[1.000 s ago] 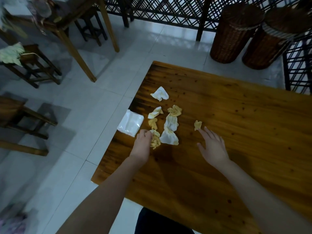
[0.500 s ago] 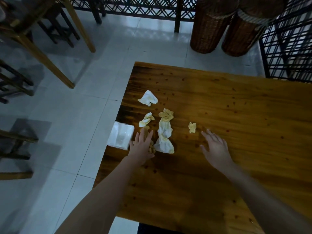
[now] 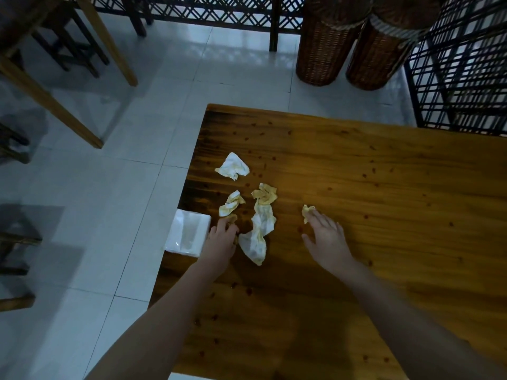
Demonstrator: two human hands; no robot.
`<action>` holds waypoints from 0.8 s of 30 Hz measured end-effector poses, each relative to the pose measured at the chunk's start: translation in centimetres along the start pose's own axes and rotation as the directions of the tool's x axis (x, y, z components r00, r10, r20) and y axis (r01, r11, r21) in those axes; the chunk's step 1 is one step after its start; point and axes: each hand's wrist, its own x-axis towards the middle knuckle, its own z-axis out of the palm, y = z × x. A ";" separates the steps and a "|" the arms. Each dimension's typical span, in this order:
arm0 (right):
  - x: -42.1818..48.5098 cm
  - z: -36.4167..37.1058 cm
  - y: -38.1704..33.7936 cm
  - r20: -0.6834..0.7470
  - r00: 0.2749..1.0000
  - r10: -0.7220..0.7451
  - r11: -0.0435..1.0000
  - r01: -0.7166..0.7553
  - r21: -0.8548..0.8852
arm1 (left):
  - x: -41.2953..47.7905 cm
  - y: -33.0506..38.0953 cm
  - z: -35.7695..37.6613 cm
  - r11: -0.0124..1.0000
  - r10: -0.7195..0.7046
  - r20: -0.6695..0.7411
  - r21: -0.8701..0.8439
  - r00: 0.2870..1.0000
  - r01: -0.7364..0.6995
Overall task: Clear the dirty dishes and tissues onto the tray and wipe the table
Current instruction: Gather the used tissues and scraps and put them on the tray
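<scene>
Several crumpled tissues lie near the left end of the wooden table: a white one farthest away, two yellow-stained ones, and a long white one. My left hand lies beside the long tissue, fingers curled over a small stained scrap. My right hand is flat with straight fingers, its fingertips touching a small stained scrap. No tray or dishes are in view.
A white tissue pack overhangs the table's left edge beside my left hand. Two wicker baskets stand on the tiled floor beyond the table. A black wire rack is at the far right; another table's legs and stools stand to the left.
My left hand flattened over the scraps and has curled its fingers on them again. My right hand slid forward until its fingertips reached the small scrap.
</scene>
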 end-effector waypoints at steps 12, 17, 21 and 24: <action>4.3 0.8 -0.2 -0.034 0.999 -0.042 0.999 0.042 0.004 | 1.6 -0.5 -0.8 0.997 -0.002 -0.039 -0.080 0.999 -0.001; 4.4 1.1 -0.2 -0.081 0.996 -0.033 0.999 0.034 0.012 | 1.4 0.0 -1.7 0.994 0.008 -0.107 -0.109 0.994 -0.020; 3.8 1.0 -2.0 -0.190 0.975 -0.115 0.991 0.127 0.052 | 0.9 0.1 -2.2 0.989 0.034 -0.143 -0.136 0.989 -0.054; 3.3 1.4 -4.6 -0.176 0.962 -0.209 0.973 0.223 0.059 | 0.2 0.2 -2.8 0.986 0.059 -0.179 -0.144 0.982 -0.086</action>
